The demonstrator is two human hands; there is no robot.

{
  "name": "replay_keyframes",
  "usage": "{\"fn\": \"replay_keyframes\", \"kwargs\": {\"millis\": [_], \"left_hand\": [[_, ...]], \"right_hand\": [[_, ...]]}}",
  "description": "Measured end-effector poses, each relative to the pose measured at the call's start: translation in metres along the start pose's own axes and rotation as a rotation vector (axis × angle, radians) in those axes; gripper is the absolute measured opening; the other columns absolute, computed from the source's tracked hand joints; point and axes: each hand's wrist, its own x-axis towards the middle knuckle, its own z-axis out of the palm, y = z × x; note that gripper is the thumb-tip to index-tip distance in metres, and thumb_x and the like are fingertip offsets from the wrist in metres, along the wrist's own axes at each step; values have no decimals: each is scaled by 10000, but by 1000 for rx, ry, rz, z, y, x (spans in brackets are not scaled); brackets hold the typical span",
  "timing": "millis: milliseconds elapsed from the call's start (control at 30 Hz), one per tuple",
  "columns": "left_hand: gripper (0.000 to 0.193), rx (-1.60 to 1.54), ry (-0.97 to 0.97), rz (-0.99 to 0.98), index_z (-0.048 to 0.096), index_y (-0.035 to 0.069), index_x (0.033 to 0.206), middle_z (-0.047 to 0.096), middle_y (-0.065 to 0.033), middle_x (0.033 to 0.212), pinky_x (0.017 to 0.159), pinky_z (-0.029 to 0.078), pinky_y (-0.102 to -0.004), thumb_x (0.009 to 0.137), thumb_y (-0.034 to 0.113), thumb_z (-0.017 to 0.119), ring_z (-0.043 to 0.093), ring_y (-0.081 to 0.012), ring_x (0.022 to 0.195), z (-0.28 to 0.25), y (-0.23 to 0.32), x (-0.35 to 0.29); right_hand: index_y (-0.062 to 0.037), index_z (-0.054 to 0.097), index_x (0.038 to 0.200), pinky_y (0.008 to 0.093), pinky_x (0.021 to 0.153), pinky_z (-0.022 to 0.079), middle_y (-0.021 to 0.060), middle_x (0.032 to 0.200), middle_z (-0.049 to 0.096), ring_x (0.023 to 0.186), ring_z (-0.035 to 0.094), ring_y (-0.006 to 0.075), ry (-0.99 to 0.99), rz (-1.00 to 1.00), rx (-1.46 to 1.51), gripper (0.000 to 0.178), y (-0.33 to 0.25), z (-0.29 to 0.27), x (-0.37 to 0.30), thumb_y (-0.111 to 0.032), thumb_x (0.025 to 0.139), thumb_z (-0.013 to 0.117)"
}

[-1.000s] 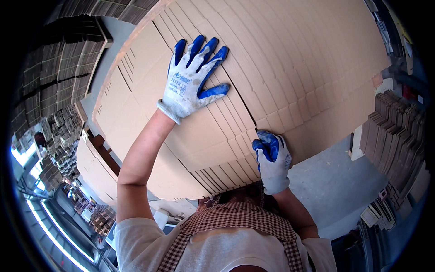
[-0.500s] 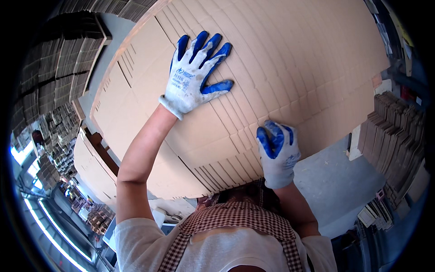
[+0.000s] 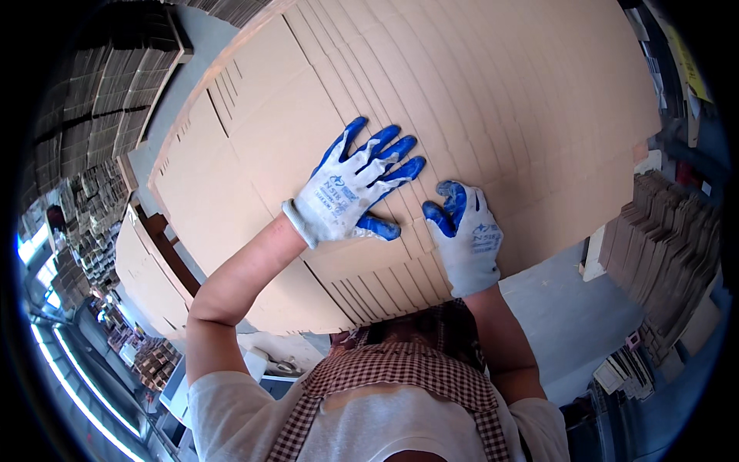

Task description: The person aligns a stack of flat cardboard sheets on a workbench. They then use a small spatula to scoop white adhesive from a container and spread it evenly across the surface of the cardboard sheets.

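Brown cardboard sheets (image 3: 554,100) lie fanned out in overlapping layers in front of me, their edges forming a row of stepped lines. My left hand (image 3: 350,189), in a white knit glove with blue-coated fingers, rests on the sheets with its fingers stretched out and spread. Close to its right is my right hand (image 3: 468,231), gloved the same way. Its fingers are curled and bent toward the thumb over the stepped edges. Whether a sheet edge is pinched between them cannot be made out. Slots cut in the sheets show near my apron.
Tall stacks of cardboard (image 3: 100,100) stand at the far left. More bundled cardboard (image 3: 654,239) is at the right, beside the grey floor (image 3: 570,308). Another cardboard pile (image 3: 146,269) sits at the left. A white object (image 3: 281,354) is below the sheets, near my left side.
My left hand has slid nearer and to the right across the sheets, toward my right hand. The right hand has moved slightly farther away, its fingers still curled.
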Motion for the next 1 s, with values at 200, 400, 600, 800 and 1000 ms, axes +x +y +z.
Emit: {"fn": "replay_keyframes", "kwargs": {"millis": [200, 400, 600, 800, 1000], "left_hand": [[993, -2, -13, -23, 408, 194, 1549, 349, -93, 1618, 1247, 120, -573, 797, 843, 430, 277, -295, 1516, 0, 0, -5], [989, 2, -29, -20, 397, 199, 1555, 336, -82, 1626, 1253, 95, -568, 809, 847, 410, 260, -283, 1523, 1, 0, -7], [985, 12, -51, -13, 385, 196, 1561, 330, -83, 1630, 1255, 88, -564, 818, 841, 411, 252, -279, 1527, -2, 0, -8], [982, 35, -71, -8, 387, 182, 1561, 339, -91, 1624, 1250, 88, -576, 826, 833, 404, 263, -281, 1523, -5, -1, -11], [990, 14, -78, 67, 395, 201, 1560, 357, -71, 1617, 1241, 100, -595, 808, 846, 400, 281, -283, 1516, -5, 13, -8]], "right_hand": [[-154, 614, 1141, 422, 761, 561, 69, 1055, 658, 891, 686, 293, -22, 15, -26, 307, 0, -4, 3, -247, 875, 733], [-159, 616, 1150, 425, 769, 558, 70, 1051, 664, 887, 689, 284, -56, 54, -11, 321, 1, -5, 5, -264, 872, 739], [-161, 607, 1168, 421, 781, 558, 62, 1059, 668, 888, 693, 262, -68, 62, -43, 350, 2, -7, 5, -287, 870, 742], [-156, 598, 1172, 427, 771, 561, 73, 1069, 665, 892, 697, 267, -110, 97, -24, 362, -1, -11, 7, -298, 871, 739], [-156, 592, 1170, 432, 760, 560, 77, 1067, 657, 879, 696, 282, -95, 78, -46, 359, 1, -10, 7, -321, 880, 725]]}}
